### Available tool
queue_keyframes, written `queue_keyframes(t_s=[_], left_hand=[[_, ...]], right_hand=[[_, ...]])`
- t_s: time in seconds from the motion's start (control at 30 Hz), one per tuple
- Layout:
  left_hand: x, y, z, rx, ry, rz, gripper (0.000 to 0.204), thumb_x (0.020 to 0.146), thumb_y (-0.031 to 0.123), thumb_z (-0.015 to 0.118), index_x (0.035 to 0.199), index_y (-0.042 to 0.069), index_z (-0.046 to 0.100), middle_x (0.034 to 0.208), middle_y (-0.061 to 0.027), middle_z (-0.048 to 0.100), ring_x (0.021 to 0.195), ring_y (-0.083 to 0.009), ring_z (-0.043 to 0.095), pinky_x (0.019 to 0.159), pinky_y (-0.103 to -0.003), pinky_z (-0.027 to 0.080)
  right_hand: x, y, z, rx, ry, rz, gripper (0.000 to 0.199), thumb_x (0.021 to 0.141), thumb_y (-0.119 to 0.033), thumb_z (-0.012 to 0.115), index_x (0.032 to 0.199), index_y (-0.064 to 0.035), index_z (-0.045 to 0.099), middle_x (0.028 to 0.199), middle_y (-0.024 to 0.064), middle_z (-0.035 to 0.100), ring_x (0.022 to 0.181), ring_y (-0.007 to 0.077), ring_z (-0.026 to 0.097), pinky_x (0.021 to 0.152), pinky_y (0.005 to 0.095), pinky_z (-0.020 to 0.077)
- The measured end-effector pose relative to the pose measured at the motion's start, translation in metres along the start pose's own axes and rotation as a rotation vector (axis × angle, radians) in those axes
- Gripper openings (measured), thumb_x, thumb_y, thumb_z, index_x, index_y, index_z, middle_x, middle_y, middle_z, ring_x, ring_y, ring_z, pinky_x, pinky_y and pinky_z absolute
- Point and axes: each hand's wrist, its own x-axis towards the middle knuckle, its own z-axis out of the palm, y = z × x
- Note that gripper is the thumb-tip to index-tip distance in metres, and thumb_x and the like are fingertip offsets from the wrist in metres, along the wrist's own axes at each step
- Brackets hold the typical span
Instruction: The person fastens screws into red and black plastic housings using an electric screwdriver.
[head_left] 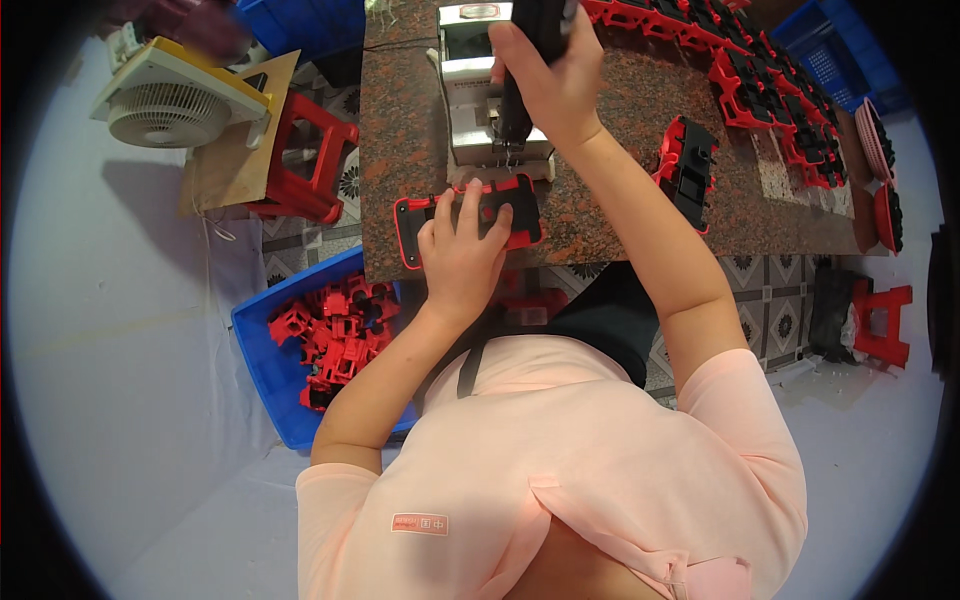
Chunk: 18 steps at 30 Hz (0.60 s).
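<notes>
In my right hand is an upright black electric screwdriver, my fingers wrapped around its body. Its bit points down at the front of a silver-and-black box-shaped machine, probably a screw feeder. A flat red-and-black plastic part lies on the table just in front of that machine. My left hand holds this part from above, its fingers spread over the top and reaching toward the far edge. The hand hides the part's middle. A similar red-and-black part lies to the right, touched by neither hand.
Rows of red-and-black parts fill the back right of the speckled stone table. A blue bin of red parts stands below at the left. Beyond it are a fan and a red stool. Red bowls sit at the right edge.
</notes>
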Motion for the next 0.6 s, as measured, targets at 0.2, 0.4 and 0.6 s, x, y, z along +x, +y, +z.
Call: queue_keyframes(t_s=[0.2, 0.4, 0.6], left_hand=[[0.001, 0.000, -0.001, 0.013, 0.016, -0.005, 0.053, 0.065, 0.016, 0.079, 0.116, 0.022, 0.064, 0.138, -0.0129, 0.052, 0.123, -0.0373, 0.049, 0.086, -0.044, 0.038], [0.003, -0.001, 0.003, 0.017, 0.025, -0.001, 0.053, 0.065, 0.016, 0.079, 0.116, 0.022, 0.064, 0.137, -0.0124, 0.053, 0.122, -0.0370, 0.049, 0.086, -0.043, 0.038], [0.004, 0.001, 0.004, 0.043, 0.041, -0.015, 0.051, 0.067, 0.016, 0.077, 0.116, 0.023, 0.063, 0.135, -0.0121, 0.054, 0.121, -0.0365, 0.050, 0.086, -0.043, 0.038]], right_hand=[[0.000, -0.051, -0.016, 0.319, 0.031, -0.002, 0.029, 0.095, -0.029, 0.067, 0.086, -0.0059, 0.051, 0.063, 0.0035, 0.058, 0.049, 0.0102, 0.055, 0.047, 0.0257, 0.0465], [-0.021, -0.039, -0.022, 0.326, 0.001, 0.006, 0.041, 0.080, -0.011, 0.081, 0.109, -0.0020, 0.053, 0.087, 0.0007, 0.064, 0.077, 0.0076, 0.060, 0.067, 0.0236, 0.0500], [-0.026, -0.045, -0.012, 0.371, -0.002, -0.005, 0.040, 0.080, -0.010, 0.082, 0.106, -0.0027, 0.053, 0.089, 0.0020, 0.065, 0.079, 0.0075, 0.062, 0.068, 0.0231, 0.0513]])
